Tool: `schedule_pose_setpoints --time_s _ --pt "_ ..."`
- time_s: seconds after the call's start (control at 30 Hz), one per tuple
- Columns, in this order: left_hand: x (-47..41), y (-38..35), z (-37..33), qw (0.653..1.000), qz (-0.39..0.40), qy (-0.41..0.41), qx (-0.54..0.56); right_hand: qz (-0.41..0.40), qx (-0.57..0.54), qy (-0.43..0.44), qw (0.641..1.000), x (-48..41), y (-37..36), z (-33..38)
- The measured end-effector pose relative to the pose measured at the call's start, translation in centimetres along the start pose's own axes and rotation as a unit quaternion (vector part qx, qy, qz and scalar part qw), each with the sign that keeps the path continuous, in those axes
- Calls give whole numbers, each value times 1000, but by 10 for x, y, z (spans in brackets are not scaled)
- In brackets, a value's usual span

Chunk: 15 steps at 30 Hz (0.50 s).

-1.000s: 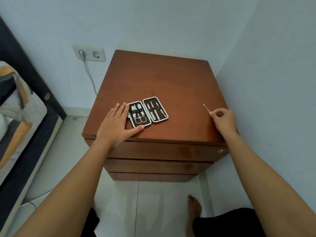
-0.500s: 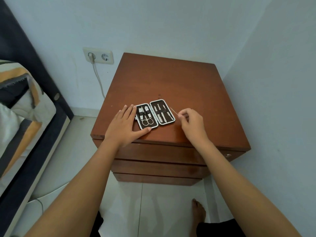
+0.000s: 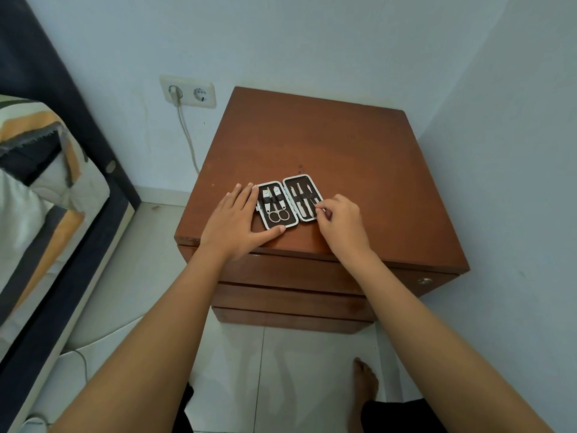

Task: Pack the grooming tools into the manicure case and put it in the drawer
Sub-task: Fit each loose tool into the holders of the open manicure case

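Wooden nightstand (image 3: 312,142) top carrying open manicure case (image 3: 288,201). Left hand (image 3: 237,220) lying flat, fingers spread, pinning case's left half. Right hand (image 3: 338,223) pinching something thin at case's right edge, likely seating last tool; item too small to identify. Next: fold case shut, open drawer (image 3: 312,273).

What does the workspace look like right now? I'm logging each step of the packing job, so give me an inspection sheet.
Surface: wooden nightstand top, bare apart from the case.
Job's things: manicure case lies open near the front edge, scissors and other tools strapped inside; drawers shut.
Clutter: nothing seen.
Grippers: left hand flat, pressing beside the case's left half; right hand pinched at the right half's edge, what it holds too small to tell.
Cables: white cord plugged into the wall socket.
Surroundings: bed at left, tiled floor, bare foot.
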<state>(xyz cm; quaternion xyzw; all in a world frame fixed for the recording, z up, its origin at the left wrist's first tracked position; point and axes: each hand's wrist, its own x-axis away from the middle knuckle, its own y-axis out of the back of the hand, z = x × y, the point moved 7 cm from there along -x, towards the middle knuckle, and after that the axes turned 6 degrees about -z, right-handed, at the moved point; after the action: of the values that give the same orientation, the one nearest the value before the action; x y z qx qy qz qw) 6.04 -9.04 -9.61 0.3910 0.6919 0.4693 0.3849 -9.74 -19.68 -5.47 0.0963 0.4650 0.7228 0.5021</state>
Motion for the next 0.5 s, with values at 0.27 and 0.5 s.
schedule_pose_setpoints --time_s 0.27,0.5 --pt "-1 -1 1 1000 0 2 -1 9 107 53 993 -4 -11 7" --pt "0 -1 1 1000 -1 2 -2 6 153 93 984 11 -13 6"
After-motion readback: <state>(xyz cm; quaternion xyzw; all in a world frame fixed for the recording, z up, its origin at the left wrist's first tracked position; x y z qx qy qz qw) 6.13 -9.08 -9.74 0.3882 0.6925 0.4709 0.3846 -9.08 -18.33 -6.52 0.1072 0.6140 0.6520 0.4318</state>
